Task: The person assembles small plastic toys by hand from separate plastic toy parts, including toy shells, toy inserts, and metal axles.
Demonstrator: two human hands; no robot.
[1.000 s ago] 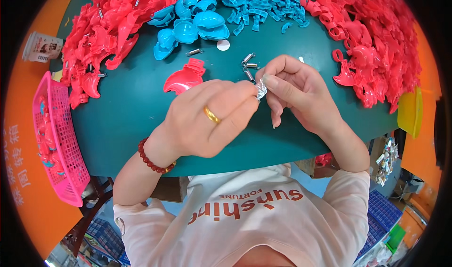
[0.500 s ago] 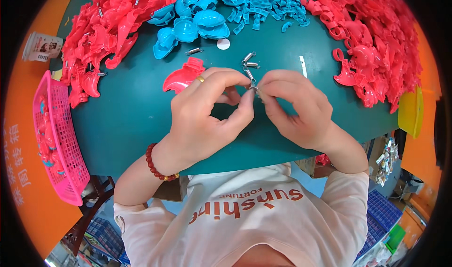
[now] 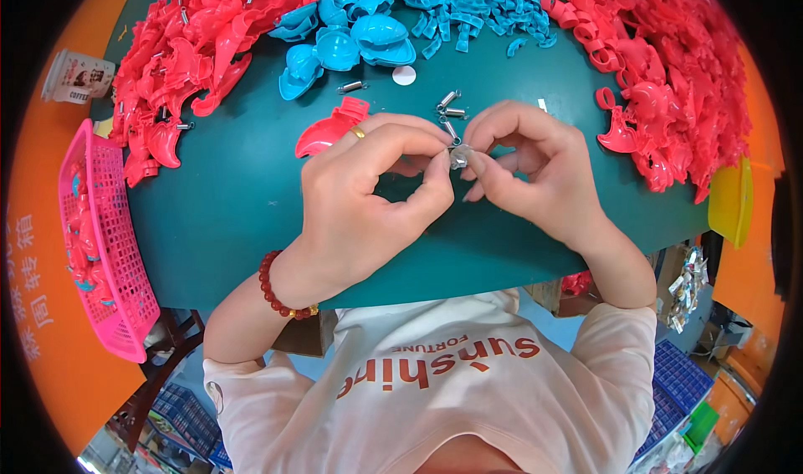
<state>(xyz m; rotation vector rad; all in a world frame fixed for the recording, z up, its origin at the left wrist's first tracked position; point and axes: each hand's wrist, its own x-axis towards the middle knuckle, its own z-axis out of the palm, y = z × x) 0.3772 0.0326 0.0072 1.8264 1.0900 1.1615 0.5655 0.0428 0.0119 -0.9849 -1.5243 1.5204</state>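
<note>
"Pinching the foil (image 3: 458,157) between our two hands, near the middle of the desk (image 3: 234,231), how do our fingers stand?"

"Clamped on it: those of our left hand (image 3: 355,194) at its left edge, those of our right hand (image 3: 539,177) at its right."

"What crowds us?"

"Three springs (image 3: 454,112) lie just beyond the foil; we can't tell whether the nearest touches it. A red part (image 3: 329,130) sits behind our left hand, which hides some of it. Farther up are a fourth spring (image 3: 351,87) and a white disc (image 3: 404,76)."

"And past those?"

"Blue shells (image 3: 337,50) and blue bits (image 3: 477,10) along the far side, a red heap (image 3: 188,64) at left, a bigger heap (image 3: 669,81) at right."

"Where do we have room?"

"Green surface shows left of our left hand and between our right hand and the bigger heap. The near edge curves beneath our forearms, close to our shirt (image 3: 418,340). By the left edge stands a pink basket (image 3: 125,265); by the right, a yellow bin (image 3: 730,202)."
</note>
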